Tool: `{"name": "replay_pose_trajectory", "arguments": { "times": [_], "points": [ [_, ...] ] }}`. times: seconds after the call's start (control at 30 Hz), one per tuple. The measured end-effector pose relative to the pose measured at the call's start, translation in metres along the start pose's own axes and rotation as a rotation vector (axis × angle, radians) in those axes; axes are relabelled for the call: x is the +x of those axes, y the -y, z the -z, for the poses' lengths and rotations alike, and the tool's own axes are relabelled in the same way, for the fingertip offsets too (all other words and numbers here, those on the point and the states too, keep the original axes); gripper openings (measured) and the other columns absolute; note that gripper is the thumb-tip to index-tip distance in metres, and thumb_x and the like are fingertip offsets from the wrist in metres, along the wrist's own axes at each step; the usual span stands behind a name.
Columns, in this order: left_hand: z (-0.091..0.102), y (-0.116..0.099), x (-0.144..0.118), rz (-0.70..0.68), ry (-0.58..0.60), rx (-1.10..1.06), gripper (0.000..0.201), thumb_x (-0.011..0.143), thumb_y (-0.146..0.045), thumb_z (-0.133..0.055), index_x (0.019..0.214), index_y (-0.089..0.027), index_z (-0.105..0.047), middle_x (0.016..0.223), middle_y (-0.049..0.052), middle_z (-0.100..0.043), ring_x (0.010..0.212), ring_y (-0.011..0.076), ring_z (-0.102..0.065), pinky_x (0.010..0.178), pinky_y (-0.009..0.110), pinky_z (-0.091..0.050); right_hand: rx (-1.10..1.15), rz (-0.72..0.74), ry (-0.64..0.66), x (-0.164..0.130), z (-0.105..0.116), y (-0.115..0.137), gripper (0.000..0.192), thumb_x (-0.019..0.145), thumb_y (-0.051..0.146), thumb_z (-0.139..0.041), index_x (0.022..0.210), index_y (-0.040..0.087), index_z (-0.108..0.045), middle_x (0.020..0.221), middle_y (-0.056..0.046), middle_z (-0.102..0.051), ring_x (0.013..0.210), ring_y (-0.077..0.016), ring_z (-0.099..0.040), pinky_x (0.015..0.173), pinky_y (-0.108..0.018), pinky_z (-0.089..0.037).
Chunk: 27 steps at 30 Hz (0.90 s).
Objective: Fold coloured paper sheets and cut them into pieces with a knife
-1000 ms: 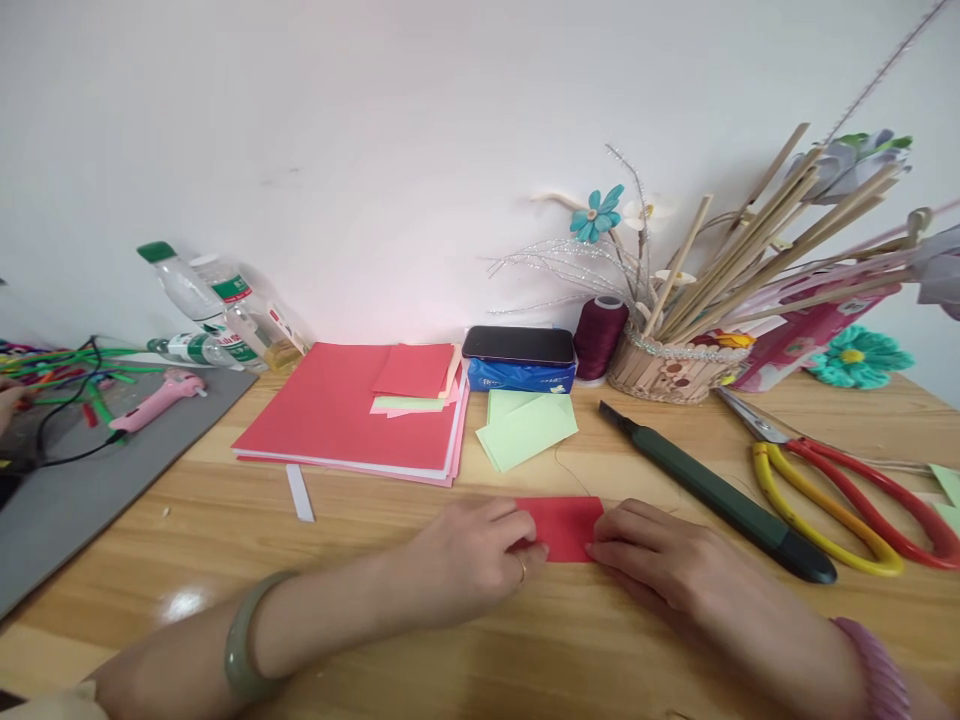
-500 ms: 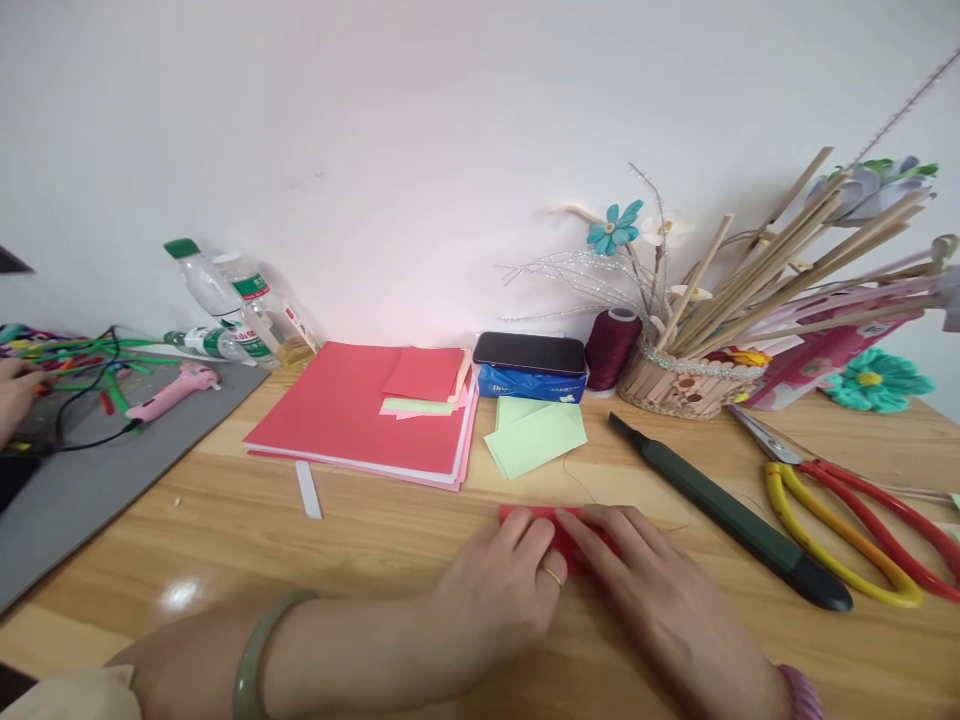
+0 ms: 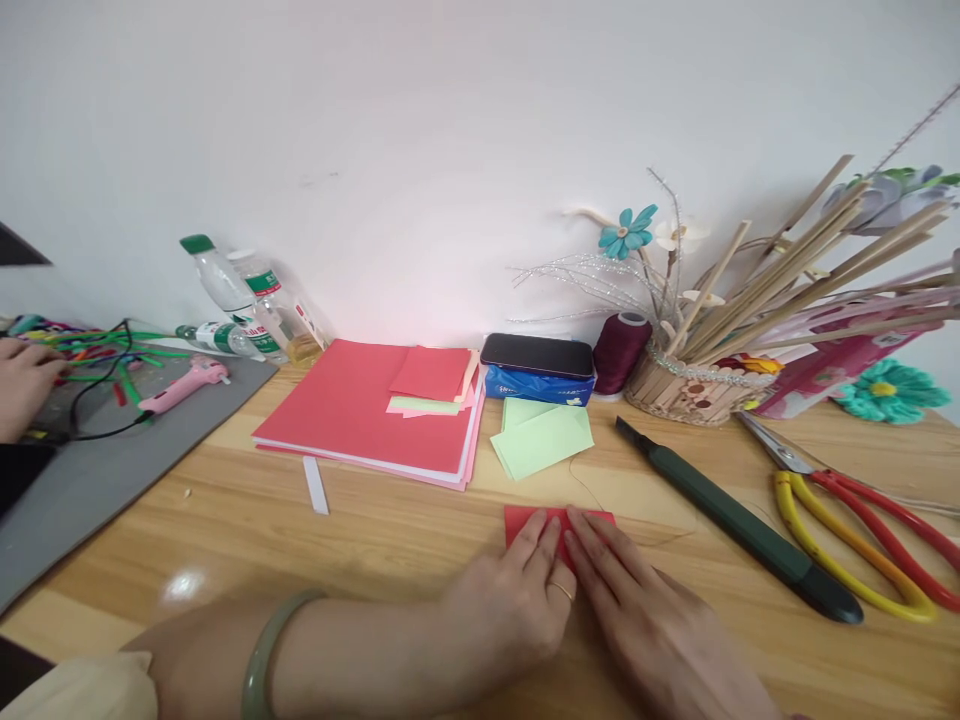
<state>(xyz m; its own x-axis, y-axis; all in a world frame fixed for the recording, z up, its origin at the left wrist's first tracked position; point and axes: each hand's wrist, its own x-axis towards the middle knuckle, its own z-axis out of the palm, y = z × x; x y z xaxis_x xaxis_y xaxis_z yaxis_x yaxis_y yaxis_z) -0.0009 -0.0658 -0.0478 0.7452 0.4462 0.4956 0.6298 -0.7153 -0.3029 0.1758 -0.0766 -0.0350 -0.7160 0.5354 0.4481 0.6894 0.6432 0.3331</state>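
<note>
A small piece of red paper (image 3: 517,520) lies on the wooden table (image 3: 390,550) in front of me; its lower part is hidden under my hands. My left hand (image 3: 517,590), with a ring on one finger, presses its outstretched fingertips onto the paper's left and middle part. Flat and close together, the fingers of my right hand (image 3: 637,590) rest on its right part. Both thumbs are out of sight. Light green paper slips (image 3: 544,440) lie just beyond the red paper. To the right is a dark green craft knife (image 3: 735,515).
Red-handled and yellow-handled scissors (image 3: 847,530) lie at the right. Behind are a phone (image 3: 536,355) on a blue packet (image 3: 540,387), a thread spool (image 3: 621,352) and a stick basket (image 3: 686,390). Left are a paper stack (image 3: 360,410), bottles (image 3: 225,290), a pink glue gun (image 3: 186,385) and another person's hand (image 3: 26,385).
My fingers have straightened and spread over the red paper, and more of its top edge shows. The view has shifted slightly left. The other person's hand has moved further into view.
</note>
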Motion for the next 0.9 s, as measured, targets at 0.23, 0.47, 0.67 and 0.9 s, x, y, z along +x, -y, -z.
{"name": "replay_pose_trajectory", "arguments": {
  "times": [0.23,0.47,0.67,0.9],
  "points": [
    [0.002,0.001,0.004,0.004,0.082,-0.015,0.023,0.090,-0.017,-0.035,0.095,-0.011,-0.056,0.110,0.016,-0.064,0.109,0.0239,-0.058,0.084,0.030,-0.049,0.025,0.028,0.031,0.000,-0.004,-0.001,0.041,0.076,0.001,-0.033,0.104,0.000,-0.063,0.112,-0.022,-0.061,0.102,-0.0280,-0.060,0.075,-0.035,-0.055],
    [0.003,0.001,0.001,-0.002,0.124,0.055,0.015,0.088,-0.016,-0.037,0.092,-0.011,-0.051,0.106,0.022,-0.064,0.104,0.0269,-0.061,0.078,0.031,-0.052,0.007,0.054,0.029,0.002,0.000,-0.004,0.043,0.073,-0.002,-0.031,0.101,0.000,-0.064,0.107,-0.022,-0.063,0.095,-0.0278,-0.063,0.071,-0.034,-0.056],
    [0.006,0.007,-0.012,-0.003,0.243,0.139,0.011,0.082,-0.011,-0.042,0.092,-0.010,-0.047,0.107,0.029,-0.061,0.102,0.0298,-0.061,0.073,0.030,-0.053,-0.083,0.012,0.032,-0.002,0.005,-0.007,0.043,0.068,-0.005,-0.032,0.098,-0.005,-0.063,0.104,-0.027,-0.063,0.093,-0.0311,-0.063,0.068,-0.037,-0.057],
    [0.003,0.006,-0.012,-0.034,0.216,0.156,0.010,0.082,-0.013,-0.043,0.090,-0.009,-0.049,0.104,0.028,-0.062,0.101,0.0297,-0.062,0.077,0.032,-0.052,-0.073,-0.037,0.007,0.006,0.008,-0.008,0.039,0.076,0.002,-0.032,0.099,-0.004,-0.063,0.105,-0.026,-0.063,0.097,-0.0314,-0.062,0.078,-0.042,-0.054]
  ]
}}
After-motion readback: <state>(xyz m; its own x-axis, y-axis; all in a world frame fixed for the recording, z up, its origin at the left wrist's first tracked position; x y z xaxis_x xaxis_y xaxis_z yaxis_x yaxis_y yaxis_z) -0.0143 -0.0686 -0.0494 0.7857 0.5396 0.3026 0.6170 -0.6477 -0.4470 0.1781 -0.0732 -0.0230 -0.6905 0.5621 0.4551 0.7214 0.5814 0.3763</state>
